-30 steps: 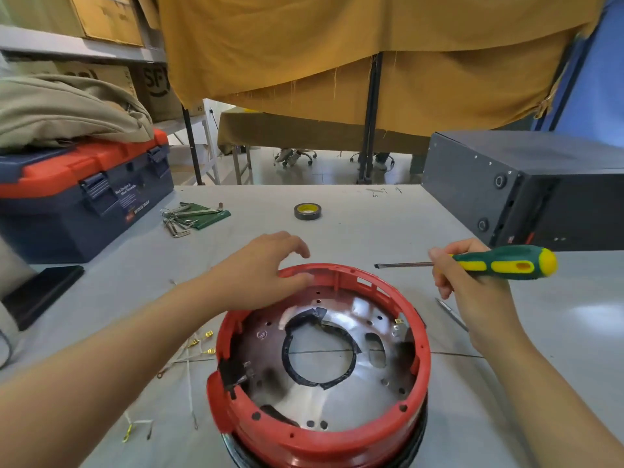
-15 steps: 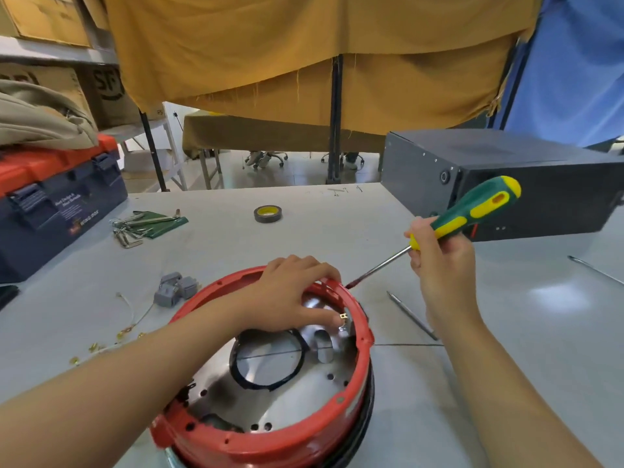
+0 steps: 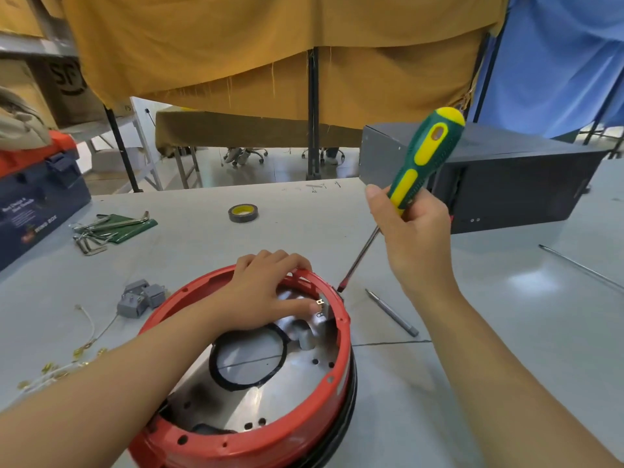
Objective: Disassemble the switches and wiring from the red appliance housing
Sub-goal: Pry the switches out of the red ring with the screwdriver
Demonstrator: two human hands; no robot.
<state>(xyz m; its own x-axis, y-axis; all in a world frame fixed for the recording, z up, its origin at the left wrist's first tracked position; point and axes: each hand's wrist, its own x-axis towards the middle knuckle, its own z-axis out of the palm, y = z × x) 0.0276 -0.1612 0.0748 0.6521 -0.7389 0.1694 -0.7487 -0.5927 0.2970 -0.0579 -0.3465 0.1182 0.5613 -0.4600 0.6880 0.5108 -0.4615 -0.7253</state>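
Observation:
The round red appliance housing (image 3: 280, 440) lies open side up at the table's near edge, with a shiny metal plate and a black ring inside. My left hand (image 3: 266, 293) rests on its far rim, fingers curled over the edge and thumb pressing by a small metal terminal (image 3: 320, 303) on the inner wall. My right hand (image 3: 413, 238) grips a green and yellow screwdriver (image 3: 422, 153), handle up, with the tip down at the outside of the rim next to the terminal.
Grey switch blocks (image 3: 140, 297) and loose wires with brass terminals (image 3: 81, 346) lie left of the housing. A screwdriver bit (image 3: 393, 312) and a thin rod (image 3: 580, 266) lie to the right. A black box (image 3: 506, 184), a tape roll (image 3: 243, 212), hex keys (image 3: 101, 231) and a toolbox (image 3: 37, 201) stand farther back.
The screwdriver swung from level to steeply tilted and its tip came down to the housing's far right rim. My left hand settled over the rim, thumb by the terminal. The view shifted right.

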